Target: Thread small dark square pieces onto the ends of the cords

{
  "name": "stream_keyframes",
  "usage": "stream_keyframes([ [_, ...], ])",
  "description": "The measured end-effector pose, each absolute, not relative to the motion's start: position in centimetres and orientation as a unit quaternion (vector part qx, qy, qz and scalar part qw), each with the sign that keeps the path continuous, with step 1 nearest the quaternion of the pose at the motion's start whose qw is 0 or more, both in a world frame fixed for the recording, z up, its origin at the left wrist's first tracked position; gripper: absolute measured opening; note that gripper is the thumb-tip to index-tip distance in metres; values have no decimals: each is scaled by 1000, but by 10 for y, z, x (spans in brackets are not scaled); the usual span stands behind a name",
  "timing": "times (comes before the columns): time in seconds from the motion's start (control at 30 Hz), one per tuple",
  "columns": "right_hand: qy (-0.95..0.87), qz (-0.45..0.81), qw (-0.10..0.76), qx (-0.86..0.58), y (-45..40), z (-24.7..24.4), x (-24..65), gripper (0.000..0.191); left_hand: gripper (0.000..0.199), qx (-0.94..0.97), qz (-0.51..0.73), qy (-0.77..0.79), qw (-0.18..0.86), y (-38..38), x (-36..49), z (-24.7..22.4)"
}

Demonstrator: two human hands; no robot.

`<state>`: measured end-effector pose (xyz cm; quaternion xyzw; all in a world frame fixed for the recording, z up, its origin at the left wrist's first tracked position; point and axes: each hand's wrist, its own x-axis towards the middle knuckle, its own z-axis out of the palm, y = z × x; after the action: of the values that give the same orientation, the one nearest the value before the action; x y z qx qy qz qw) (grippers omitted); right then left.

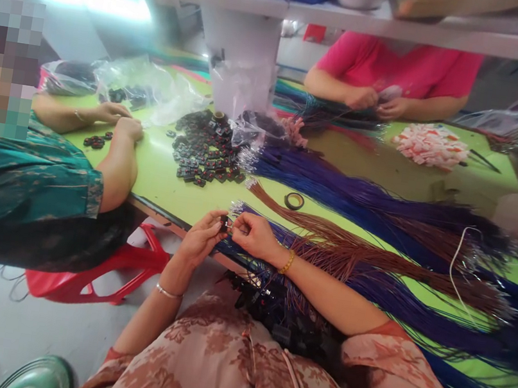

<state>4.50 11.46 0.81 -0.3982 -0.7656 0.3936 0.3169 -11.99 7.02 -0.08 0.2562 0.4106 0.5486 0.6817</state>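
Near the table's front edge, my left hand (200,238) pinches a small black plastic connector (224,222) between thumb and fingertips. My right hand (255,235) is closed right beside it, holding a thin wire whose metal tip (229,227) meets the connector; how far in it sits is too small to tell. Bundles of brown wires (316,230) and blue-purple wires (320,172) with silver terminals lie to the right. Ahead is a heap of black connectors (212,148), some with red spots. Finished-looking black pieces with wires (272,303) hang at my lap.
A black tape roll (293,201) lies on the green table (158,185). At left a person in a teal top (22,178) sits by a red stool (95,276). Opposite, a person in pink (398,72) works near pale connectors (432,145). A shelf (410,28) crosses above.
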Motion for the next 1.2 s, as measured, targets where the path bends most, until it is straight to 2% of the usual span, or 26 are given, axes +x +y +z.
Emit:
stream_keyframes([
  [0.47, -808, 335, 292, -387, 113, 11, 45, 3, 33, 262, 540, 429, 675, 69, -121, -1],
  [0.77, -836, 299, 276, -369, 115, 8, 44, 2, 39, 305, 546, 475, 619, 65, -113, -5],
  [1.2, -820, 350, 293, -346, 117, 11, 45, 4, 40, 268, 571, 488, 604, 66, -113, -9],
])
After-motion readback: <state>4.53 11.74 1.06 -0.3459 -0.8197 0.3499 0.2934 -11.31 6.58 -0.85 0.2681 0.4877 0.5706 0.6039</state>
